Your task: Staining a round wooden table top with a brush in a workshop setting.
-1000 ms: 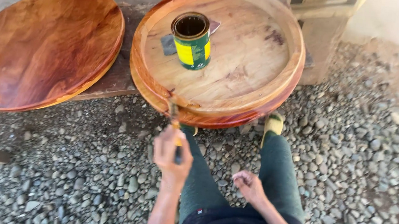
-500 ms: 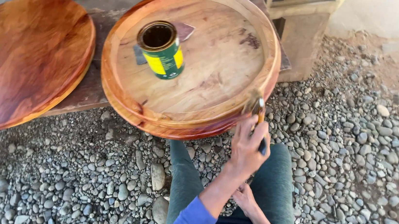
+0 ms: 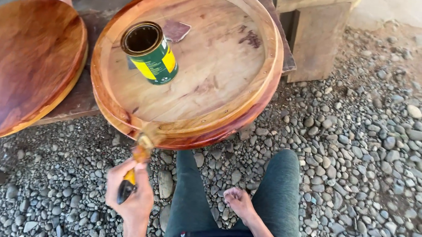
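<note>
Light: soft daylight, bright and even, no hard sun patches.
Brightest spot: pale ground point(image 3: 412, 11) at the top right, nearly washed out.
Shadows: faint and diffuse; a dark band under the round tray point(image 3: 235, 85) along its near rim, and deeper shade under the bench at the left edge.
Glare: a mild sheen on the dark round board point(image 3: 15, 63) and on the tray's reddish outer rim.
Sharpness: gravel point(image 3: 373, 149), can point(image 3: 150, 53) and wood grain are crisp.
Blur: the brush point(image 3: 138, 152) tip at the rim is smeared by motion; left hand point(image 3: 129, 193) slightly soft.
Distortion: wide-angle view, mild stretch at the corners.
</note>
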